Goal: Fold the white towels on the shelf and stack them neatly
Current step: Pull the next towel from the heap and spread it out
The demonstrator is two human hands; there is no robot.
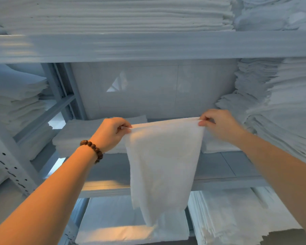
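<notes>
Fingers [126, 126] of left hand [111, 133] and right hand [217, 124] pinch towel's [162, 165] top corners.

No text, label, brand, number or sign can be read anywhere in the head view: the white towels [163, 167], the shelf [148, 46] and its perforated upright post [9, 167] carry no legible marking.

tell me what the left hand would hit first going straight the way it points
Likely the low stack of folded towels behind the left hand, which pinches a corner of the hanging towel. Depth unclear: if it clears that stack, the back panel comes next.
</notes>
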